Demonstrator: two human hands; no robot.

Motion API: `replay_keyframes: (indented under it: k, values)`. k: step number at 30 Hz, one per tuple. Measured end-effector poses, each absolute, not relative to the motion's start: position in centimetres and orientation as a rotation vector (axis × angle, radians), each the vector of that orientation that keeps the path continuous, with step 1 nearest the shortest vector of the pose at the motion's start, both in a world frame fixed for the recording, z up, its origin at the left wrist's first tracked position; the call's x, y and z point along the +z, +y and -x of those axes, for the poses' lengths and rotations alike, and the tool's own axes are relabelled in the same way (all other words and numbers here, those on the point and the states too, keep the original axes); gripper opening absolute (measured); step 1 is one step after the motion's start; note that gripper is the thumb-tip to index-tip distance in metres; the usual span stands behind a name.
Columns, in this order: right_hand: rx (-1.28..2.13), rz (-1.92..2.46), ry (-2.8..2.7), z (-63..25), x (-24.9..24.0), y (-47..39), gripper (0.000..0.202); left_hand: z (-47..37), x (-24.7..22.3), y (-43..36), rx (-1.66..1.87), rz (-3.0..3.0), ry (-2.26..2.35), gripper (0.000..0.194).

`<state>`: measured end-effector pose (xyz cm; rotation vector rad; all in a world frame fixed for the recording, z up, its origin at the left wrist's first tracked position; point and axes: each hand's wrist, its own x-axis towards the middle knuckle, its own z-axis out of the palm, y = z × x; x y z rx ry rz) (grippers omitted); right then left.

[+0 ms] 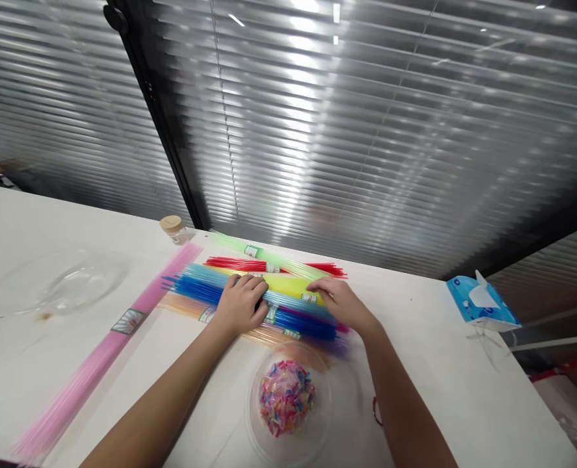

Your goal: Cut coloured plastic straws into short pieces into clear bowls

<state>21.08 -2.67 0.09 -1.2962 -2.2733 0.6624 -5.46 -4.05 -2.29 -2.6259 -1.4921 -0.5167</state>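
Several labelled bundles of thin plastic straws lie in a pile on the white table. My left hand (243, 304) is curled over the bundle of blue straws (198, 289), its thumb on the near side. My right hand (341, 301) rests at the right end of the pile, fingers apart, over the light blue straws (293, 301) and beside the yellow bundle (288, 284). Behind these are a red bundle (237, 263) and a pale green bundle (278, 259). An orange bundle (185, 305) sticks out underneath, in front. A clear bowl (320, 422) of small colourful cut pieces (287, 398) stands between my forearms.
A long pink bundle (97, 361) lies slanted on the left. Farther left is a clear plastic item (73, 279), its shape hard to make out. A jar with a wooden-looking lid (172, 225) stands near the blinds (288, 130). A blue tissue pack (481, 302) sits by the right edge.
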Motion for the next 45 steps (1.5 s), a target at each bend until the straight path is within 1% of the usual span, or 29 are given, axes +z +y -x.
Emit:
replay_keyframes:
  k: [4,9,13,17,19,25,31,40,45]
  values:
    - [0.621,1.292,-2.424,-17.9,-0.7,-0.5,0.037,5.5,-2.4,-4.2,-0.544,2.622,-1.486,0.026]
    - [0.468,1.457,-2.516,-17.5,-1.3,0.5,0.038,5.6,-2.5,-4.4,-0.538,2.623,-1.493,0.031]
    - [0.395,1.543,-2.558,-18.4,-0.8,0.0,0.030,5.6,-2.8,-4.3,-0.554,2.612,-1.497,0.043]
    - [0.407,1.553,-2.578,-19.4,-0.3,-0.6,0.029,5.5,-3.0,-4.2,-0.544,2.591,-1.532,0.063]
    - [0.409,1.563,-2.571,-19.7,-0.2,-0.9,0.028,5.4,-3.1,-4.2,-0.519,2.591,-1.556,0.069]
    - [0.368,1.704,-2.467,-20.5,-0.1,-1.2,0.023,5.4,-3.1,-4.2,-0.528,2.591,-1.565,0.066]
    - [0.429,1.765,-2.417,-22.3,0.4,-1.3,0.022,5.4,-3.1,-4.2,-0.542,2.588,-1.561,0.063]
    - [0.615,1.848,-2.314,-26.6,1.0,-1.3,0.019,5.2,-2.9,-4.1,-0.525,2.603,-1.568,0.062]
    - [0.731,2.049,-2.139,-30.1,1.6,-2.1,0.019,5.2,-2.9,-4.1,-0.528,2.598,-1.584,0.062]
